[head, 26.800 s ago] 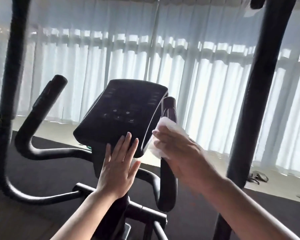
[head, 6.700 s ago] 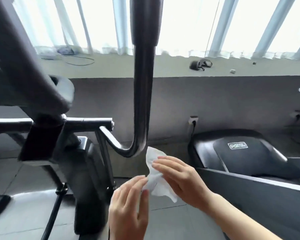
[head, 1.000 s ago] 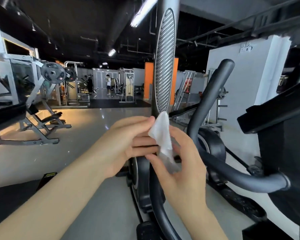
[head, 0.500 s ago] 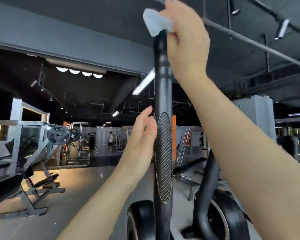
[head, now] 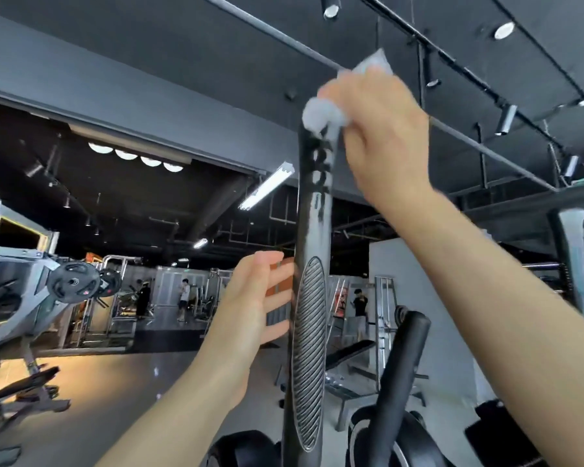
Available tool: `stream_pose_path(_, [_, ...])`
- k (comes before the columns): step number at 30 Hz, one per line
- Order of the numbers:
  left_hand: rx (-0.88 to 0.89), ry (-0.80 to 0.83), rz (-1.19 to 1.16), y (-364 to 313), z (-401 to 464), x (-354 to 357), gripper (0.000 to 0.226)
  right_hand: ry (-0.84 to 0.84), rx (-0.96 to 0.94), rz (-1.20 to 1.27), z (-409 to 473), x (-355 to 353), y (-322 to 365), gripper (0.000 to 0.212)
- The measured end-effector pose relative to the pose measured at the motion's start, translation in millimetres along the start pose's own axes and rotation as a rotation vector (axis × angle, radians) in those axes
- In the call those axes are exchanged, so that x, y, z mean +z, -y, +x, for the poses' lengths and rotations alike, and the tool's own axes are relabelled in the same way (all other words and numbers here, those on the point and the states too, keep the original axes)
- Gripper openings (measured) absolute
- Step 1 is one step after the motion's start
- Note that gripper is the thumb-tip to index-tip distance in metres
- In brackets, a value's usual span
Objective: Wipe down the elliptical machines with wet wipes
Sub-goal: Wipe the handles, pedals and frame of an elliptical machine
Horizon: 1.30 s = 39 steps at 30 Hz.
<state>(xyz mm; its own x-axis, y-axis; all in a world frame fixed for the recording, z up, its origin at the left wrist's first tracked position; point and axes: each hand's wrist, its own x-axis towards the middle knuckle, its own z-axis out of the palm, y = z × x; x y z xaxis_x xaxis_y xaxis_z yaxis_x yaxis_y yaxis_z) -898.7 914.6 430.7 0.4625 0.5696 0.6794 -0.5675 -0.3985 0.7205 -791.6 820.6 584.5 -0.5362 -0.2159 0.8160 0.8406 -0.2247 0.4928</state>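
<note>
Comparison with the frame half a second earlier: the right hand (head: 378, 136) sits lower in the view and further right, the crumpled white wet wipe (head: 324, 112) now covers the top end of the black upright elliptical handlebar (head: 312, 224), and the handlebar surface just below the wipe carries wet, glossy patches. The left hand (head: 250, 311) stays beside the handlebar at the same height as before, level with the ribbed oval grip panel (head: 308, 352).

Right hand: fingers curled, grasping the wipe and pressing it against the top of the handlebar. A loose corner of the wipe projects above the knuckles. Motion blur obscures the individual fingertips.

Left hand: released, fingers straight and close together, palm facing right toward the handlebar. The fingertips lie at the left edge of the handlebar beside the grip panel; actual contact cannot be confirmed. It holds nothing.

Right of the main handlebar, nearer the lower edge of the view, a second black padded handle (head: 405, 358) rises at a slant. Far left stands a grey weight machine with black plates (head: 71, 281). Several people stand at the far side of the gym floor. Long fluorescent ceiling light (head: 267, 185) hangs beyond the handlebar.
</note>
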Motion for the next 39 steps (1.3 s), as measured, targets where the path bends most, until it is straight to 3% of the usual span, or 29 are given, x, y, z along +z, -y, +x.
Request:
stream_pose_path(2, [-0.009,-0.015,-0.017,4,2,-1,0.032,0.130,0.025,-0.133,35,19,-20,0.038])
stream_pose_path(4, [-0.009,-0.020,-0.017,5,3,0,0.034,0.347,0.187,-0.008,39,35,-36,0.035])
stream_pose_path(6, [-0.012,-0.024,-0.019,4,6,0,0.034,0.410,0.388,0.214,26,40,-39,0.028])
stream_pose_path(9, [-0.016,-0.042,-0.020,2,8,0,0.033,0.370,0.485,0.410,13,38,-29,0.028])
stream_pose_path(17, [-0.067,-0.026,-0.076,3,6,-5,0.056,0.111,0.629,0.541,-16,42,-2,0.031])
stream_pose_path(22, [-0.078,-0.026,-0.096,-1,5,-2,0.056,0.211,0.533,0.497,-63,28,13,0.034])
stream_pose_path(28, [-0.117,-0.047,-0.158,0,3,-3,0.044,0.436,0.663,0.742,-148,-22,55,0.032])
stream_pose_path(33, [-0.104,-0.007,-0.146,5,0,-4,0.054,0.161,0.520,0.475,-87,-12,32,0.030])
stream_pose_path(36, [-0.079,-0.003,-0.164,14,-6,-7,0.056,0.312,0.377,0.365,-58,16,21,0.030])
stream_pose_path(39, [-0.112,-0.025,-0.209,25,-14,-13,0.056,0.375,0.338,0.388,-92,21,24,0.031])
